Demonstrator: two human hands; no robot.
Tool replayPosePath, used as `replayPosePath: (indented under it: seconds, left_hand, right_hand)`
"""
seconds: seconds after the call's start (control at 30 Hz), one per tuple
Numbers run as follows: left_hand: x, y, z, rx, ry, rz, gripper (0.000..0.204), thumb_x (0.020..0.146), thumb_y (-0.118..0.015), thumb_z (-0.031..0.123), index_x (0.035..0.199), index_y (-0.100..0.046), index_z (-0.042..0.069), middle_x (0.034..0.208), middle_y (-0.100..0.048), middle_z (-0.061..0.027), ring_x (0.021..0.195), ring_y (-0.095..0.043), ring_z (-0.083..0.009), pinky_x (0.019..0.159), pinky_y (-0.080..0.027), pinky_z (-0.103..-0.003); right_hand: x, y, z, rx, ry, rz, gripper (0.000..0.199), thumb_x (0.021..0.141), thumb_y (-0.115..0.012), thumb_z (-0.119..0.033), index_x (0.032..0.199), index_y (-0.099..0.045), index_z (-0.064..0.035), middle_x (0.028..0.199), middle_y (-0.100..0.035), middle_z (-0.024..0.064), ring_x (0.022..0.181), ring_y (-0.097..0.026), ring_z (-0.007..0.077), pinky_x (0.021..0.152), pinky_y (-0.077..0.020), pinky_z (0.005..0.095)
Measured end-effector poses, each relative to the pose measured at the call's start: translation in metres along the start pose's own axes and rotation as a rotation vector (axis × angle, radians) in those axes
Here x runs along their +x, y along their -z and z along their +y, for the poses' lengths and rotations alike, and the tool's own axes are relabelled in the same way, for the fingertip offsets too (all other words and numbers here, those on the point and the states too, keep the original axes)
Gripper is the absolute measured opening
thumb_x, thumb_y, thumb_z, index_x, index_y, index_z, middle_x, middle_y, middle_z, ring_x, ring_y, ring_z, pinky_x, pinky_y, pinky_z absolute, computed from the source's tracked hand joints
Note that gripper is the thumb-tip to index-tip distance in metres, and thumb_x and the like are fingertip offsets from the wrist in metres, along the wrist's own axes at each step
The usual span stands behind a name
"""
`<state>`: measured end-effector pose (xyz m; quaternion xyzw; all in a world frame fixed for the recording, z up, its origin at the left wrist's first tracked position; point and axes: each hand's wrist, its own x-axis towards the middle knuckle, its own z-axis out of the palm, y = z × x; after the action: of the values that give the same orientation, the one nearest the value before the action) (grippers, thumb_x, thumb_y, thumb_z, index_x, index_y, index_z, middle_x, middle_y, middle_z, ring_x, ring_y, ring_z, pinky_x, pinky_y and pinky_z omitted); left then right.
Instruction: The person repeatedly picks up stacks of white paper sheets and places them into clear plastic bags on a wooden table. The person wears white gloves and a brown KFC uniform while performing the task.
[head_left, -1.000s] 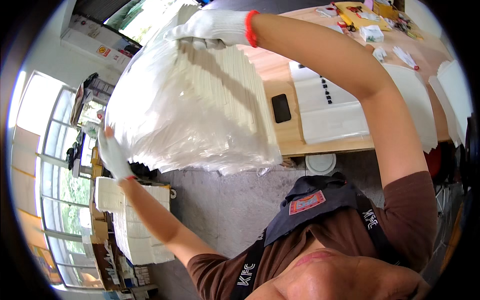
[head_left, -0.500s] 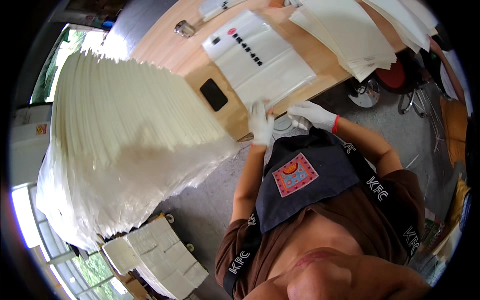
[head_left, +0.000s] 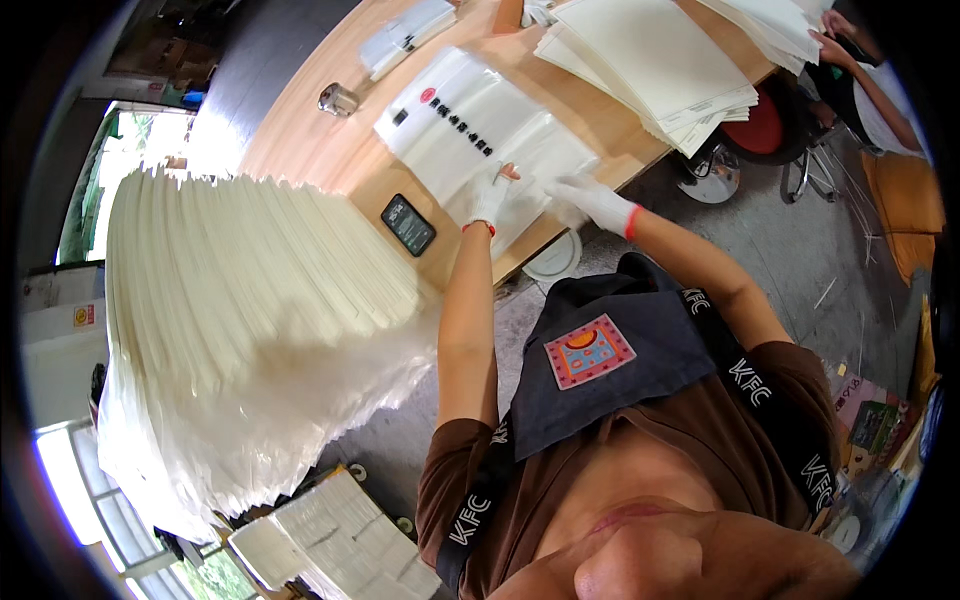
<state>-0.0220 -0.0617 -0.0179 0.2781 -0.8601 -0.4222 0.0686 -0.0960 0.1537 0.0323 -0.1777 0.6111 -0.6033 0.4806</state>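
My view is a round fisheye disc with a black border, and straight lines such as the wooden table (head_left: 320, 150) edge bow hard toward the rim. Daylight pours in from the windows (head_left: 75, 480) at lower left, which blow out to white there. A second glare patch washes the tabletop at upper left. The big stack of white sheets (head_left: 250, 330) is bright but keeps its ridges. The centre is sharp; the chin at the bottom is soft.
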Motion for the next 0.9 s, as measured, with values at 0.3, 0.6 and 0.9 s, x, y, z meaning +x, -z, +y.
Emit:
replayPosePath:
  seconds: [0.3, 0.6, 0.9]
  left_hand:
    - [0.003, 0.048, 0.042, -0.633, -0.185, 0.303, 0.026, 0.092, -0.054, 0.031, 0.091, -0.059, 0.006, 0.079, -0.066, -0.0070, 0.071, -0.058, -0.0152, 0.068, -0.047, -0.031]
    - [-0.036, -0.006, 0.142, -0.239, -0.485, 0.163, 0.014, 0.084, -0.056, 0.007, 0.098, -0.060, 0.008, 0.087, -0.065, -0.0084, 0.070, -0.062, -0.0181, 0.061, -0.048, -0.030]
    - [-0.139, -0.038, 0.207, 0.023, -0.580, -0.177, 0.031, 0.074, -0.058, 0.012, 0.104, -0.058, 0.019, 0.083, -0.065, -0.0111, 0.073, -0.065, -0.0316, 0.066, -0.050, -0.044]
  right_hand:
    - [0.082, 0.037, 0.021, -1.058, 0.420, 0.208, 0.047, 0.086, -0.050, -0.045, 0.100, -0.063, -0.0026, 0.085, -0.064, 0.0171, 0.077, -0.064, 0.0206, 0.073, -0.0483, 0.0353]
    - [0.019, 0.027, -0.042, -0.221, 0.188, 0.087, 0.036, 0.090, -0.050, -0.035, 0.078, -0.062, -0.0041, 0.073, -0.061, 0.0066, 0.070, -0.061, 0.0213, 0.069, -0.0489, 0.0308]
    - [-0.026, 0.040, 0.003, -1.175, 0.334, -0.011, 0.021, 0.086, -0.055, -0.028, 0.090, -0.062, -0.0079, 0.084, -0.063, 0.0106, 0.079, -0.062, 0.0258, 0.073, -0.0495, 0.0344]
